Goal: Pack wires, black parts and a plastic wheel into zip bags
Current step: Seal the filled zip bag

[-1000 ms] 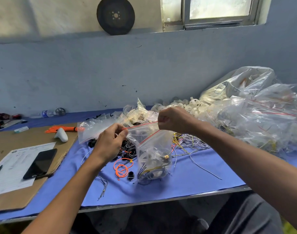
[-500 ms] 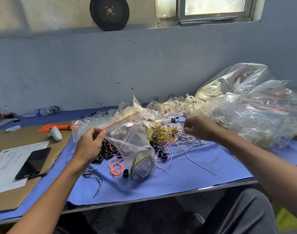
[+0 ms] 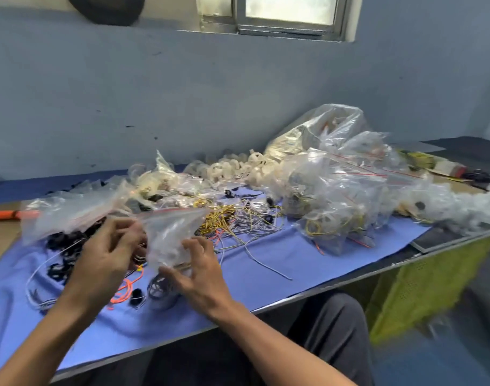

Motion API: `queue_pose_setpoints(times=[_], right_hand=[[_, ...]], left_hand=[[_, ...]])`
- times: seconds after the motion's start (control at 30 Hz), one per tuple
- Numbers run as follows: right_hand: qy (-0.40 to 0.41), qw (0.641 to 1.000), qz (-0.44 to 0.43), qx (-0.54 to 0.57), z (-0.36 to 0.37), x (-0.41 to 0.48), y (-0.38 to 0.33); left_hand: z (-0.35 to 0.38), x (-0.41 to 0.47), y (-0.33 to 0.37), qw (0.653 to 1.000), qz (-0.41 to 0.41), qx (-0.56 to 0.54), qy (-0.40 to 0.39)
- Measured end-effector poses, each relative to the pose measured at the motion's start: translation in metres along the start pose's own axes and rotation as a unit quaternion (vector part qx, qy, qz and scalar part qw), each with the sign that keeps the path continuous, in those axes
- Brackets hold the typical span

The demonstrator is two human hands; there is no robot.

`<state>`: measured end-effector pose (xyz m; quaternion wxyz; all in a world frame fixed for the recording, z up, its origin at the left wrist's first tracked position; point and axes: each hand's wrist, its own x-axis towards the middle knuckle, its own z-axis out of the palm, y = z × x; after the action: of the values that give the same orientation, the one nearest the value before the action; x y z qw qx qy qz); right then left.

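A clear zip bag [image 3: 171,232] with a red seal line hangs over the blue cloth [image 3: 266,274] in the middle of the head view. A plastic wheel [image 3: 158,288] and some wire show through its bottom. My left hand [image 3: 104,257] holds the bag's left edge near the top. My right hand [image 3: 202,271] pinches its lower right side between thumb and spread fingers. Loose black parts [image 3: 66,246] lie left of my hands, an orange wire [image 3: 125,288] lies below them, and yellow and white wires [image 3: 232,218] lie just beyond. The picture is blurred.
A stack of empty zip bags [image 3: 71,210] lies at the left. White plastic wheels [image 3: 238,165] are heaped at the back. Several filled bags [image 3: 349,190] are piled at the right. The table's metal edge [image 3: 321,288] runs close to my lap, with green mesh [image 3: 419,288] beyond.
My right hand has come back from the wires to the bag's lower side. The left hand has kept hold of the bag. My view has swung to the right.
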<state>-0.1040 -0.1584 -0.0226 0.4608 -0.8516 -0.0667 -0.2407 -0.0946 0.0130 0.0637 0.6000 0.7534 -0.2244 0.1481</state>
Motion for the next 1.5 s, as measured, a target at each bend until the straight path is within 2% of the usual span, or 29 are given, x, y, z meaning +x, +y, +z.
queue_pose_setpoints(times=[0.1,0.2,0.23,0.3,0.37,0.43,0.53,0.63,0.77,0.87,0.93,0.97,1.03,1.13,1.2,1.27,1.3,1.37,1.5], right_hand=[[0.078,0.996,0.021,0.039,-0.026,0.010,0.001],[0.179,0.983,0.031,0.033,-0.066,0.032,0.006],[0.234,0.971,0.042,0.010,-0.083,0.045,0.011],[0.343,0.931,0.117,-0.047,-0.122,0.074,0.027],[0.389,0.892,0.221,-0.056,-0.161,0.099,0.043],[0.344,0.892,0.290,-0.050,-0.192,0.112,0.063],[0.208,0.899,0.350,-0.163,-0.221,0.109,0.096],[0.094,0.894,0.318,-0.301,-0.226,0.100,0.120],[0.058,0.895,0.295,-0.329,-0.224,0.108,0.129],[0.000,0.863,0.288,-0.415,-0.220,0.114,0.142],[0.002,0.845,0.264,-0.465,-0.215,0.116,0.150],[0.020,0.848,0.250,-0.467,-0.213,0.118,0.152],[0.068,0.869,0.204,-0.446,-0.213,0.127,0.150],[0.181,0.903,0.112,-0.373,-0.227,0.152,0.132],[0.260,0.902,0.121,-0.322,-0.251,0.173,0.115],[0.314,0.892,0.193,-0.263,-0.288,0.193,0.105],[0.307,0.892,0.237,-0.232,-0.305,0.199,0.101],[0.235,0.907,0.284,-0.206,-0.320,0.204,0.096],[0.152,0.927,0.206,-0.273,-0.275,0.182,0.096]], left_hand=[[-0.013,-0.017,-0.025,0.992,-0.050,0.067,0.091],[-0.019,-0.045,-0.061,0.976,-0.128,0.152,0.092],[-0.018,-0.055,-0.070,0.965,-0.151,0.195,0.086],[-0.015,-0.071,-0.088,0.944,-0.182,0.263,0.087],[-0.012,-0.078,-0.098,0.935,-0.185,0.288,0.094],[-0.008,-0.077,-0.100,0.931,-0.199,0.293,0.088],[-0.005,-0.077,-0.099,0.928,-0.197,0.304,0.084],[0.000,-0.079,-0.093,0.925,-0.179,0.320,0.096],[0.005,-0.082,-0.098,0.916,-0.152,0.348,0.133],[0.010,-0.082,-0.097,0.907,-0.109,0.366,0.180],[0.013,-0.083,-0.096,0.904,-0.089,0.367,0.199],[0.013,-0.083,-0.097,0.904,-0.083,0.368,0.203],[0.013,-0.083,-0.097,0.909,-0.072,0.354,0.205],[0.015,-0.082,-0.095,0.920,-0.053,0.329,0.205],[0.016,-0.082,-0.096,0.921,-0.047,0.329,0.203],[0.017,-0.081,-0.096,0.921,-0.045,0.334,0.195],[0.017,-0.081,-0.096,0.922,-0.046,0.331,0.196],[0.018,-0.081,-0.098,0.923,-0.046,0.321,0.207],[0.019,-0.082,-0.100,0.908,-0.056,0.357,0.212]])
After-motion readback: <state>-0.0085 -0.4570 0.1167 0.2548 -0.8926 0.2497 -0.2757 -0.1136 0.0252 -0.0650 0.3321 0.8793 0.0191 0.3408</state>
